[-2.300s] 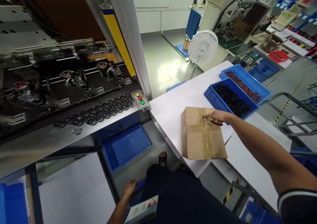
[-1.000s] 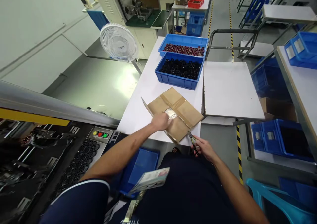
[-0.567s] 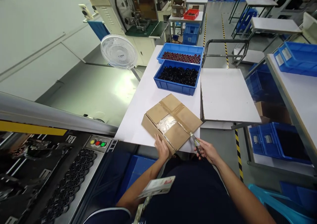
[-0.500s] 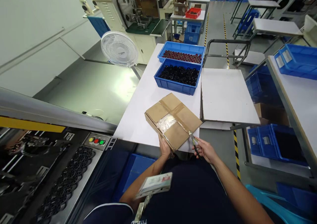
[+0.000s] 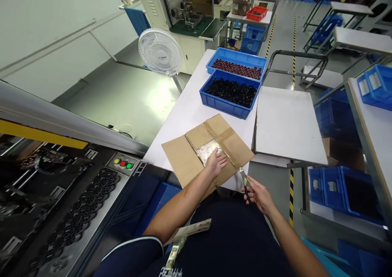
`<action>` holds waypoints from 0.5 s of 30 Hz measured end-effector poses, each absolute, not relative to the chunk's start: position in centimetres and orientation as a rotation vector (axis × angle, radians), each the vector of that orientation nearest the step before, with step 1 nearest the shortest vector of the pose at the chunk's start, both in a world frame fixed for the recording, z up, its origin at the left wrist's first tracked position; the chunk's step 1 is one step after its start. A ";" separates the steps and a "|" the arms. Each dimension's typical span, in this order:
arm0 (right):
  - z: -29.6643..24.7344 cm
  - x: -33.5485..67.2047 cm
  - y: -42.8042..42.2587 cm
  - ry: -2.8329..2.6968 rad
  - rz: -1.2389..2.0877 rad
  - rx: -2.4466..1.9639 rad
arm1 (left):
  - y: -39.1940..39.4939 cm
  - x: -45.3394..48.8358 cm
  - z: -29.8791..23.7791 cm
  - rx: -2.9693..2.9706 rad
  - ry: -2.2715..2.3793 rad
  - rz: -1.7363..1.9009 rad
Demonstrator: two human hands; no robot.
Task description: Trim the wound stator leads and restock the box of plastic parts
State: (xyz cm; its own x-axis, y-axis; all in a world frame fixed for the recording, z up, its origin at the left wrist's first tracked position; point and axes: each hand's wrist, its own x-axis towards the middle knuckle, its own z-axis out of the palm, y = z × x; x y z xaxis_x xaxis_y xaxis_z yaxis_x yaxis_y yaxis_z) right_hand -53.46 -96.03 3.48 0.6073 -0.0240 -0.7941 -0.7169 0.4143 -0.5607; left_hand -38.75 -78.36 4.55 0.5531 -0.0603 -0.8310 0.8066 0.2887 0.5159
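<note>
A taped brown cardboard box (image 5: pixel 196 154) lies on the white table (image 5: pixel 186 109) at its near edge, tipped so that a side face shows on the left. My left hand (image 5: pixel 216 162) rests flat on the box top, fingers spread over the clear tape. Just off the box's near right corner, my right hand (image 5: pixel 257 193) is closed round the black handles of small pliers (image 5: pixel 245 183), whose metal tip points at that corner.
Two blue bins stand behind the box, the nearer (image 5: pixel 230 94) full of black parts, the farther (image 5: pixel 236 68) of dark red ones. A white fan (image 5: pixel 160 52) stands at the left. A white board (image 5: pixel 288 123) lies to the right. A machine with coloured buttons (image 5: pixel 122 163) sits at my left.
My left hand has moved from the box's near edge up onto its top. The box has tilted, showing its left side. My right hand stays with the pliers at the corner.
</note>
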 end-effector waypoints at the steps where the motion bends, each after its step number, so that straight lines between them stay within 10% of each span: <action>1: 3.5 -53.6 -96.1 0.831 0.501 -1.070 | -78.9 -37.9 4.5 1.107 0.832 -0.690; 15: 4.6 -50.0 -95.1 0.668 0.728 -1.272 | -83.2 -34.5 6.4 1.048 0.887 -0.686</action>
